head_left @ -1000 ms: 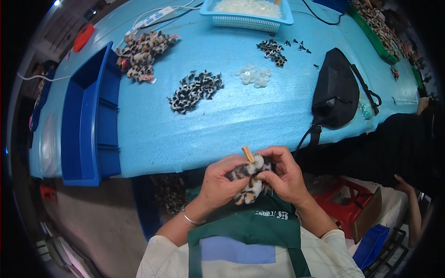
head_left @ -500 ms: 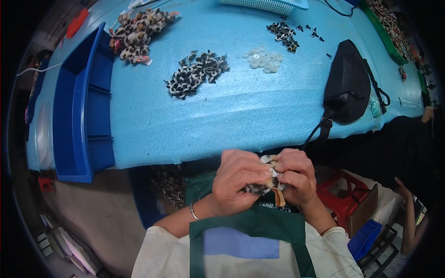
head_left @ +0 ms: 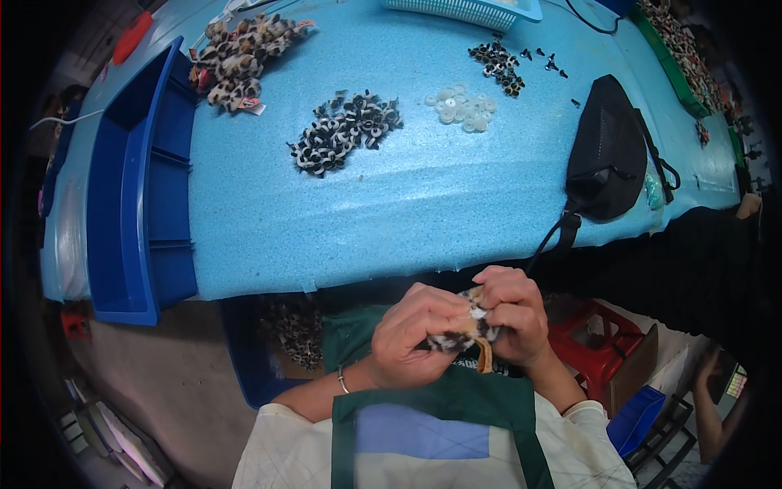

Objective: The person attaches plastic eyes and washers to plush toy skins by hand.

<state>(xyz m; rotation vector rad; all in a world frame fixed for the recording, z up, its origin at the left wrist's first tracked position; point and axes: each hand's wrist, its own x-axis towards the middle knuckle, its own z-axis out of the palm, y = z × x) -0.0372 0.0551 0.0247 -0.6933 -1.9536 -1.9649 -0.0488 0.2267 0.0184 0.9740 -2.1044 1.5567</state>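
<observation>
Spotted plush fabric [head_left: 463,332], a small black, white and tan piece with a tan tab hanging from it, sits low in the centre of the frame, pressed between both hands just above the green apron [head_left: 440,407]. The left hand [head_left: 415,346] is curled shut around the piece's left side, a thin bracelet at the wrist; the right hand [head_left: 515,316] is closed over its right side, fingers pinching the top. What the fingertips do to it is hidden.

Just beyond the hands, under the table edge, a bin of similar spotted pieces [head_left: 292,330] shows in shadow. Past that lies the blue table [head_left: 407,212]. At mid-frame on it rests a pile of black-and-white ring-like parts [head_left: 344,130], with a cluster of pale discs [head_left: 461,106] to its right and a black pouch with a strap [head_left: 607,159] further right. A long blue tray [head_left: 142,179] runs along the left. Toward the top left lies a heap of spotted plush pieces [head_left: 240,53]; toward the top centre, small dark parts [head_left: 497,61] and a pale blue basket [head_left: 472,10].

As for progress, I judge one piece is mid-work in hand, while the piles on the table are not being touched now.

Compared with a second ago, the hands sit lower and closer to the body, the tab points down instead of up, and the view has tilted so the table fills more of the upper frame.
</observation>
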